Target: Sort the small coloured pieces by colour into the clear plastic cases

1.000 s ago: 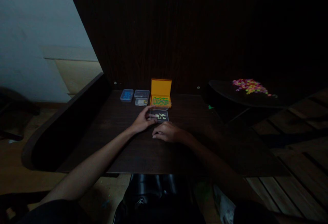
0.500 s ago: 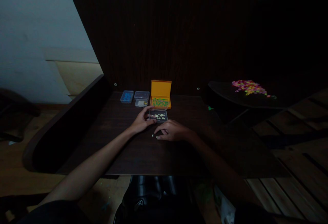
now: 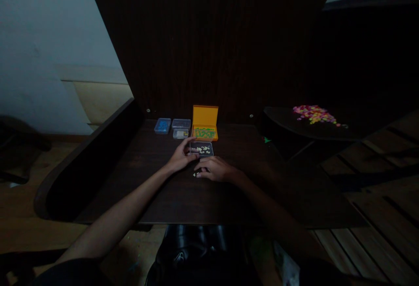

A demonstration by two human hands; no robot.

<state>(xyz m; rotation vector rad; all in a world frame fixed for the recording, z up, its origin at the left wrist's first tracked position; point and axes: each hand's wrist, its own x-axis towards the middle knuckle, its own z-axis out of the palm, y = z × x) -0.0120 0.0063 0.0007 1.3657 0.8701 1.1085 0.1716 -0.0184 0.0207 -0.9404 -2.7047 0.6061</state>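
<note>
A small clear box with pale bits inside lies on the dark wooden table. My left hand grips the box's left edge with thumb and fingers. Just in front of the box, my right hand rests knuckles up, its fingers curled down onto a few pale bits on the table. Behind the clear box stands an open orange box holding green pieces.
Three small clear boxes sit at the back: a blue-filled one, a closed one and one before it. A dark round tray to the right carries a heap of coloured pieces. The table's curved raised edge runs along the left.
My right hand lifted its fingers slightly, uncovering pale bits on the table near the fingertips, then settled back over them. My left hand stays on the clear box.
</note>
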